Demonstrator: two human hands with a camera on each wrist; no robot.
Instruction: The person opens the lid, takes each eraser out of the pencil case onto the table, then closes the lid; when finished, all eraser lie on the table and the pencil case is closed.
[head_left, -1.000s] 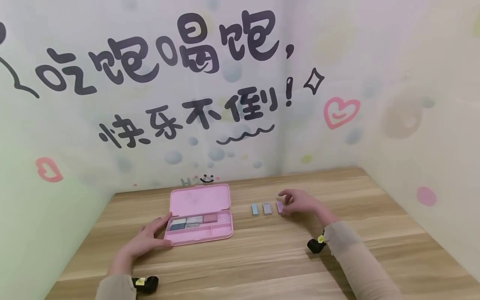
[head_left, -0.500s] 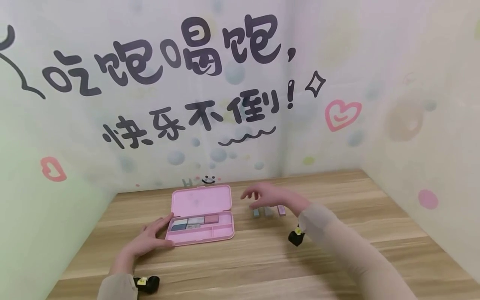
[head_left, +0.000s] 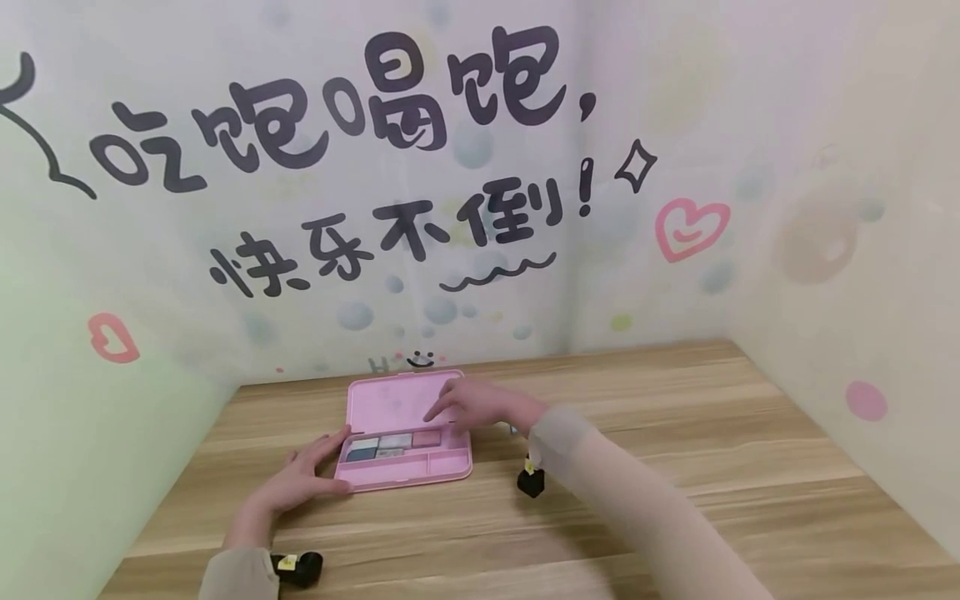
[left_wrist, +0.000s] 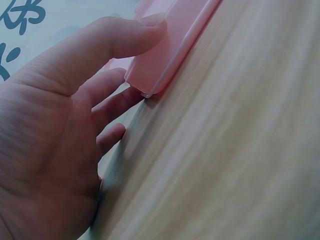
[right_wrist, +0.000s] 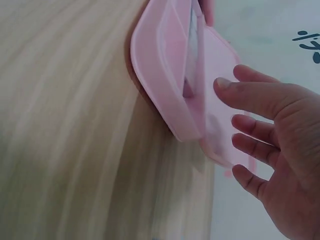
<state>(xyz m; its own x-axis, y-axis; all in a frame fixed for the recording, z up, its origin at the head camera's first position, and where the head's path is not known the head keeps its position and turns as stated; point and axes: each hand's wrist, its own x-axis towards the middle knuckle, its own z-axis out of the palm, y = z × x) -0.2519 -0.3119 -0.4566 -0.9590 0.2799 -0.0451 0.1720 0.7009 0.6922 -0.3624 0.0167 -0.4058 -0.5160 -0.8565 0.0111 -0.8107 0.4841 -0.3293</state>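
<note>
Bracing the open case [head_left: 386, 472] at its left end, the thumb-and-finger hold of the left hand [head_left: 288, 482] likely steadies it on the surface [head_left: 420, 533]. Blocks [head_left: 396, 442] lie in its rear compartment; over its right end, the right hand [head_left: 477, 403] hangs loosely spread, empty.

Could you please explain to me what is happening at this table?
A person's left hand holds the left end of an open pink case on the wooden table. Several small blocks lie in the case's far compartment. The right hand is over the case's right end, fingers apart, with nothing visible in its grip.
</note>
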